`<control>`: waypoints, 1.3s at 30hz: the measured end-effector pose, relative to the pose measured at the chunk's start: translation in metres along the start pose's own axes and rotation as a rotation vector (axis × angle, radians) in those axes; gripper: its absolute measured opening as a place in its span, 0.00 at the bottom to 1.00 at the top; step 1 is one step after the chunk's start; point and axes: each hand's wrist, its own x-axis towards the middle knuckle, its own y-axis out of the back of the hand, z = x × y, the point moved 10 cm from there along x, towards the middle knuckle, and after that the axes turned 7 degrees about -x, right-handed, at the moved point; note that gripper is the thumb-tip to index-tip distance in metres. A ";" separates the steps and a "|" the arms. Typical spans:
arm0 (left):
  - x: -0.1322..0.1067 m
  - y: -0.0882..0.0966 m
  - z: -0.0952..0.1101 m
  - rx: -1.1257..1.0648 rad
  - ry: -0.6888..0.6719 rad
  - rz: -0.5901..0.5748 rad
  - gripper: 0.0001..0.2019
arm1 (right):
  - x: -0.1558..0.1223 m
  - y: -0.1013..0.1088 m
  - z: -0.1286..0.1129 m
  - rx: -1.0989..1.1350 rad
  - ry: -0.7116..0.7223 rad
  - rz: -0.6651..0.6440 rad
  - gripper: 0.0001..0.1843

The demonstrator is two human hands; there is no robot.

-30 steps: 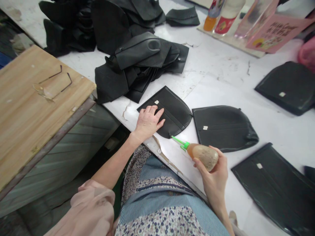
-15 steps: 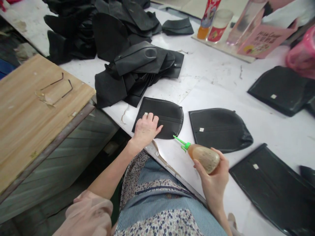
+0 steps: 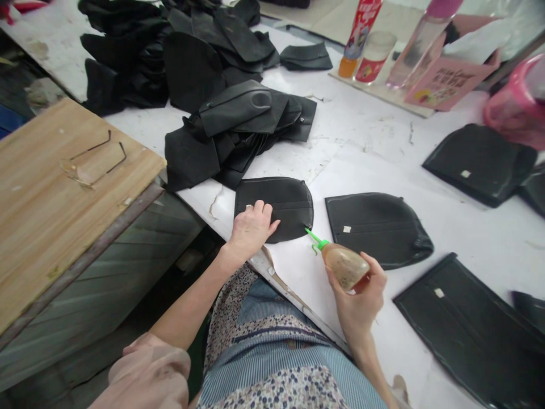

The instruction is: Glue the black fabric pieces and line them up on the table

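Note:
My left hand (image 3: 252, 230) lies on a black leather-like piece (image 3: 287, 196) with one rounded end, pressing it to the white table. Its thumb is spread away from the fingers, and a small white tag by the fingertips is mostly covered. In my right hand (image 3: 361, 301) is a squeeze bottle (image 3: 346, 266) of amber liquid, probably glue, tilted with its green nozzle at the piece's lower right curved edge. A shiny line runs along that rounded edge. To the right lies a similar black piece (image 3: 378, 224) with a white tag.
Further black pieces lie right, one near (image 3: 472, 324) and one far (image 3: 477, 165). Behind my left hand is a heap of black pieces (image 3: 191, 74). Bottles, a pink box (image 3: 451, 79) and a pink basket (image 3: 517, 105) stand at the back. Glasses (image 3: 93, 165) rest on a wooden board (image 3: 38, 199).
The nozzle has moved slightly up along the rounded edge, with my right hand and the bottle shifting left. The black piece under my left hand has turned a little.

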 end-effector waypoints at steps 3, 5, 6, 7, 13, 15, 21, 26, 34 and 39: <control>-0.001 0.001 -0.002 -0.019 0.012 0.007 0.13 | 0.002 -0.002 -0.007 -0.041 0.056 0.003 0.36; -0.001 0.000 -0.003 -0.022 0.015 0.010 0.13 | 0.001 -0.004 -0.005 -0.040 0.021 -0.012 0.36; 0.000 -0.001 -0.004 -0.021 0.016 0.008 0.13 | 0.001 -0.005 -0.002 -0.034 -0.011 -0.025 0.36; 0.001 -0.001 -0.004 -0.018 0.019 0.006 0.14 | 0.001 -0.006 0.001 -0.024 -0.046 -0.038 0.36; -0.004 0.004 -0.009 -0.069 -0.013 -0.006 0.13 | 0.006 -0.005 0.013 0.041 -0.167 -0.007 0.36; -0.011 0.008 -0.015 -0.091 -0.035 0.010 0.12 | 0.008 -0.005 0.015 0.045 -0.182 -0.006 0.36; -0.031 0.012 -0.042 -0.113 0.033 0.103 0.20 | 0.014 -0.006 0.014 0.023 -0.167 0.004 0.38; -0.031 0.008 -0.044 -0.175 0.056 0.107 0.20 | 0.013 -0.014 0.005 0.042 -0.131 -0.041 0.37; -0.030 0.009 -0.043 -0.230 0.091 0.156 0.20 | 0.017 -0.016 0.005 0.046 -0.162 -0.037 0.36; -0.029 0.009 -0.041 -0.234 0.110 0.160 0.20 | 0.014 -0.020 0.002 0.036 -0.128 -0.087 0.36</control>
